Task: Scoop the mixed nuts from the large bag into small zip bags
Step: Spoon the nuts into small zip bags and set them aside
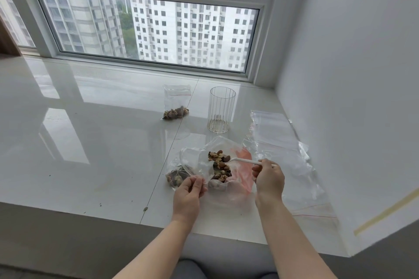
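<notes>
The large clear bag (235, 185) with a red-tinted patch lies open on the white sill, mixed nuts (220, 165) heaped in its mouth. My right hand (268, 178) holds a white plastic spoon (243, 160) whose bowl reaches into the nuts. My left hand (189, 191) pinches the edge of a small zip bag (188, 165), which is held open beside the large bag; a few nuts lie in its bottom. Another small zip bag (175, 102) with nuts in it lies farther back.
A ribbed clear glass (221, 109) stands behind the large bag. Several empty zip bags (278, 133) lie spread along the right wall. The glossy sill (90, 131) ends at a front edge near me, with the window behind it. Crumbs lie near the front edge.
</notes>
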